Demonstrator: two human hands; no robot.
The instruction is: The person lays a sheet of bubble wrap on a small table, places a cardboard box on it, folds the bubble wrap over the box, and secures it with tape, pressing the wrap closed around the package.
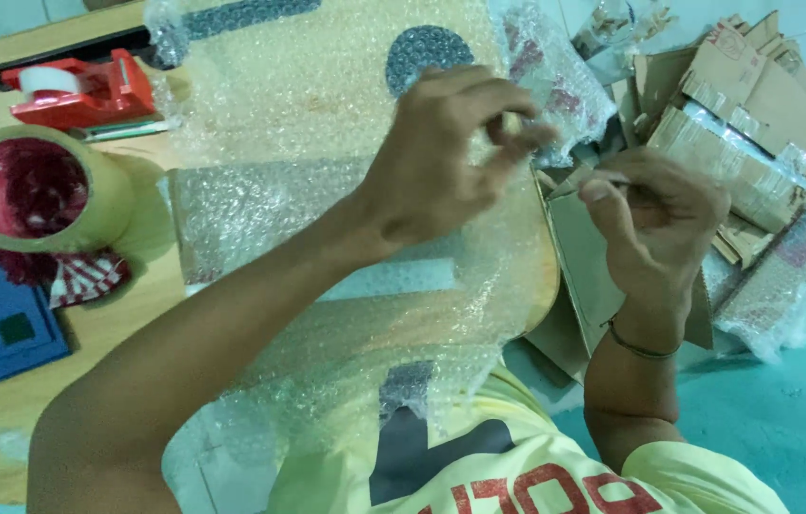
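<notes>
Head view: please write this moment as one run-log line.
left hand: pinching clear bubble wrap sheet | right hand: pinching, item unclear | red tape dispenser: idle

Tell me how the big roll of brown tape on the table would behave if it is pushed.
The roll of brown tape lies flat on its side, so it would probably slide, not roll. It looks thick and fairly heavy, unlikely to tip. Stood on its edge, it could roll off the wooden table.

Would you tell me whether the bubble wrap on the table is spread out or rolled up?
Spread out: the bubble wrap lies as a flat sheet over the wooden table, its near edge hanging toward the person.
</notes>
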